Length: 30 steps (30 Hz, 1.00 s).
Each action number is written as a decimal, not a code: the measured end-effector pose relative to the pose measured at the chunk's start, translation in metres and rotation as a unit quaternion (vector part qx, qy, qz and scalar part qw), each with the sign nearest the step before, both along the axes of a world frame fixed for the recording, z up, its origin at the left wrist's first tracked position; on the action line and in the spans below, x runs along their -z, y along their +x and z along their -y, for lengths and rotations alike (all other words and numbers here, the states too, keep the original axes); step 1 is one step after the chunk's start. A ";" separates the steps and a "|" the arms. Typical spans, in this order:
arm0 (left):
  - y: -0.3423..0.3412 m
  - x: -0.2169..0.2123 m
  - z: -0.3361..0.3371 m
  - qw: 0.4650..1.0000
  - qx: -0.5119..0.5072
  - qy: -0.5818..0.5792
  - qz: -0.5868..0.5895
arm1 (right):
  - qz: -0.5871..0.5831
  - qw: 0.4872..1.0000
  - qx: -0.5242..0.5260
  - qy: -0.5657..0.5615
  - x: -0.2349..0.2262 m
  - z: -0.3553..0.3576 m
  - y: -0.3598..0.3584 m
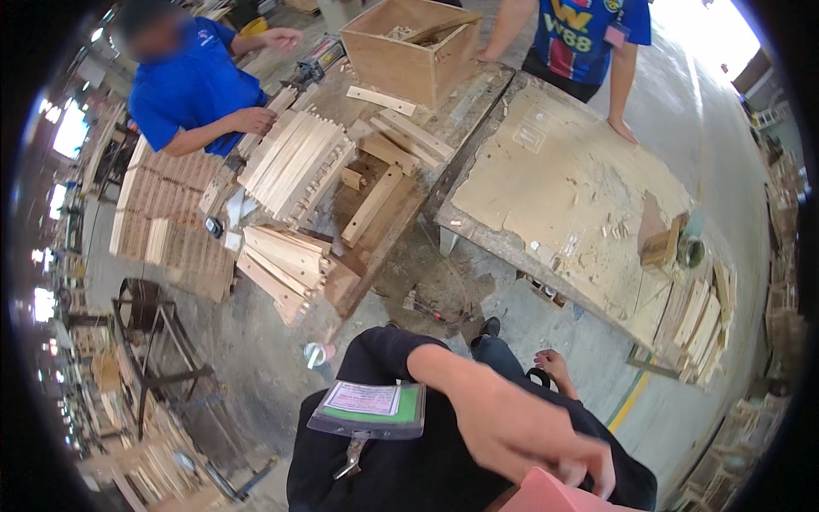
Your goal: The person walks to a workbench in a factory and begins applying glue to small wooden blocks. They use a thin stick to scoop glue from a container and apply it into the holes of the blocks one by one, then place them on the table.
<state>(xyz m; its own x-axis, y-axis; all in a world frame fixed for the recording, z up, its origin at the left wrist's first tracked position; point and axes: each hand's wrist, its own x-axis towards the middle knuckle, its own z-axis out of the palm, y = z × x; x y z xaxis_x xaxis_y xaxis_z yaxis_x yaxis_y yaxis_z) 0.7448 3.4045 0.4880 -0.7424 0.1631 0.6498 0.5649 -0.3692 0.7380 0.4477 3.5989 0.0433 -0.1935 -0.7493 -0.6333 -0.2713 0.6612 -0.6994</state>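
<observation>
My left hand (520, 427) reaches across my dark top from the left, its fingers bent and pressed together. Its fingertips are at the edge of a pink object (559, 497) at the lower rim; whatever they grip is hidden. Farther out on the right, my right hand (554, 369) hangs low beside my leg, fingers loosely apart and nothing visible in them. A dark strap or loop (537, 376) shows beside it. A clear badge holder (368, 410) with a white and green card and a metal clip lies against my chest.
The left workbench (397, 205) carries stacked wooden slats (299, 162) and a plywood box (409, 55). The worn right table (554, 188) holds scraps and a wooden block (662, 247). Two co-workers in blue shirts stand beyond. A cup (319, 354) stands on the floor.
</observation>
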 end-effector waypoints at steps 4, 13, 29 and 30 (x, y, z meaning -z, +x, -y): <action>-0.032 0.075 0.093 0.818 -0.522 -0.061 0.235 | 0.007 0.998 0.054 -0.010 0.005 -0.017 -0.070; 0.110 0.283 0.325 0.187 -0.659 -0.622 0.379 | -0.127 0.984 0.038 0.123 0.038 -0.116 -0.154; 0.203 0.341 0.399 0.278 -0.512 -0.712 0.392 | -0.088 0.967 0.149 0.189 0.011 -0.003 -0.063; 0.202 0.342 0.399 0.262 -0.506 -0.724 0.388 | -0.087 0.967 0.153 0.185 0.011 -0.003 -0.058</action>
<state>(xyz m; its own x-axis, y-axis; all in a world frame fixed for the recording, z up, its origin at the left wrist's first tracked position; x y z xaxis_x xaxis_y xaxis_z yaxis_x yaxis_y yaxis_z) 0.9472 3.0055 0.1460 -0.6991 -0.7140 0.0385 -0.6948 0.6656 -0.2725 0.3895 3.6017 0.0328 -0.4982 -0.3682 -0.7850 -0.1159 0.9255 -0.3606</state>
